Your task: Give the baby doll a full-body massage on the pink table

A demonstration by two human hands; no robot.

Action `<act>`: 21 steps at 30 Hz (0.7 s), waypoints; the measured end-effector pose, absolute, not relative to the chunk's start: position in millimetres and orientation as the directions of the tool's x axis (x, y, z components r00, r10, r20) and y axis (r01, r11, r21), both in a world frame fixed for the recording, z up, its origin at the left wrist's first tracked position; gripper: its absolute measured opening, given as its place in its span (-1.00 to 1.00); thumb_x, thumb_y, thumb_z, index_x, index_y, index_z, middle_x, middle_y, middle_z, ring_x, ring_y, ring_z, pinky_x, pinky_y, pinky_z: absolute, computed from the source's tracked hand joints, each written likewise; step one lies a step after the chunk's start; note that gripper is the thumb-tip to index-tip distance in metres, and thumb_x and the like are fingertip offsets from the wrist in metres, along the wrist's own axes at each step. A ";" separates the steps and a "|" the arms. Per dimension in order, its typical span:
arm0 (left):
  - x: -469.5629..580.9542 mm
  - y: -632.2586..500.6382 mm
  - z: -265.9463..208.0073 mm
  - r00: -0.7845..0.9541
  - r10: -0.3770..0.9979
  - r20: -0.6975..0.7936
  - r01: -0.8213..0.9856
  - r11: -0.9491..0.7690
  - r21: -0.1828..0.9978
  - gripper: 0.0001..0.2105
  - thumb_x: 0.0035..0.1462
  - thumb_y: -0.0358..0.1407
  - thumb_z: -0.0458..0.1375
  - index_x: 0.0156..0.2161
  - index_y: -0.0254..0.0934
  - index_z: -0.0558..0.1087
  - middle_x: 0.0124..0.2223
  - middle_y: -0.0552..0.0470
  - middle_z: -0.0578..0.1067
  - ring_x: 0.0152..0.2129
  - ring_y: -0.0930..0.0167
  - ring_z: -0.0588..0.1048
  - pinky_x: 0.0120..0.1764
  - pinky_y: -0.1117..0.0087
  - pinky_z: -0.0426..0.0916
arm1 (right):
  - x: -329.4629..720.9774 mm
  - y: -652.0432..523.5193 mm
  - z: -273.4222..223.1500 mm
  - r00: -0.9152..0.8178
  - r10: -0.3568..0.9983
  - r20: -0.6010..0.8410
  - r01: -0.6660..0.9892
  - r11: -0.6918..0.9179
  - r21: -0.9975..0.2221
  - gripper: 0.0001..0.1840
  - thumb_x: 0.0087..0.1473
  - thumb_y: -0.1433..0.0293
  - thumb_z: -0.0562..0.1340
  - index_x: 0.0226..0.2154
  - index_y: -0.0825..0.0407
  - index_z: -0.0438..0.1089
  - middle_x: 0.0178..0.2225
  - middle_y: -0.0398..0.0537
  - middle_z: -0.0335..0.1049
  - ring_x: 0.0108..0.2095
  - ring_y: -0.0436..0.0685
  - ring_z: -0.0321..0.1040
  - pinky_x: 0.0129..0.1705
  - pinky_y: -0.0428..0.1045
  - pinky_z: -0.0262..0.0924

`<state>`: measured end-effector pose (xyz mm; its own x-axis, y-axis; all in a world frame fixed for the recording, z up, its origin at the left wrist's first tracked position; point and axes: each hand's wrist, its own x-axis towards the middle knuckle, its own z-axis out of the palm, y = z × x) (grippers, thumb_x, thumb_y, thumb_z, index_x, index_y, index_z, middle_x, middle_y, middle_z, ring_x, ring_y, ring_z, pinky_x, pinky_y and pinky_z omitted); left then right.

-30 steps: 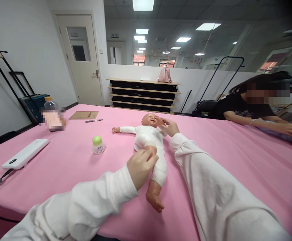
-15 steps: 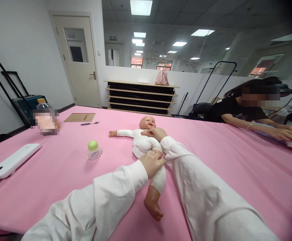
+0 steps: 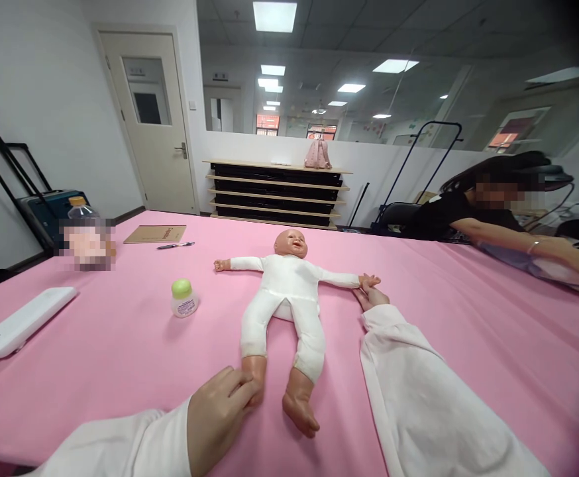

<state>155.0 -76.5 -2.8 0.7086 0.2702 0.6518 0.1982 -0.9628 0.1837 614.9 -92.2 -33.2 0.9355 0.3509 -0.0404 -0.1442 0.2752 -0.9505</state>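
Note:
A baby doll with a white cloth body lies on its back on the pink-covered table, head away from me. Both its arms are stretched out sideways and its legs point toward me. My left hand is closed around the doll's foot on the left side, which it partly hides. At the doll's outstretched hand on the right, my right hand has its fingers closed on that small hand from below. To the left of the doll stands a small jar with a green lid.
On the left lie a white oblong device with a cable, a brown notebook and a pen. A partly blurred bottle stands behind them. At the right, another person leans over the table with arms stretched out.
The doll's arm on the right has swung from across its chest out to the side, with my right hand. Its raised leg is now down and straight; my left hand moved down-left to that foot.

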 end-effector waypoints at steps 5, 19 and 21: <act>158.8 -72.7 -1.1 0.748 0.214 0.628 0.124 -0.975 0.185 -0.80 0.06 -0.48 -0.05 -0.24 -0.24 0.35 -0.38 0.07 0.35 -0.47 0.58 0.27 -0.45 0.57 0.23 | 606.0 -86.3 -14.4 0.951 0.298 -0.078 -0.169 0.292 -0.941 -0.57 -0.10 0.42 0.22 -0.10 0.04 0.23 0.01 -0.04 0.19 -0.19 -0.02 0.34 -0.25 -0.13 0.39; 288.7 -70.8 63.0 0.861 -0.067 0.504 -0.011 -0.994 -0.113 -0.76 0.14 -0.42 -0.19 -0.25 -0.40 0.31 -0.29 -0.07 0.31 -0.28 0.47 0.30 -0.22 0.38 0.30 | 507.5 7.0 47.4 0.204 0.873 0.442 0.805 0.107 -0.583 -0.67 -0.16 0.49 0.17 -0.25 0.04 0.44 -0.14 -0.13 0.34 -0.04 0.07 0.24 0.14 0.00 0.08; 301.3 -68.7 56.3 0.895 -0.036 0.444 0.016 -0.993 -0.113 -0.72 0.15 -0.42 -0.23 -0.27 -0.40 0.32 -0.30 -0.08 0.31 -0.27 0.45 0.31 -0.24 0.36 0.31 | 509.8 11.2 38.7 0.131 0.895 0.426 0.858 0.113 -0.501 -0.69 -0.09 0.44 0.14 -0.24 0.05 0.44 -0.13 -0.11 0.33 -0.04 0.06 0.25 0.12 -0.01 0.10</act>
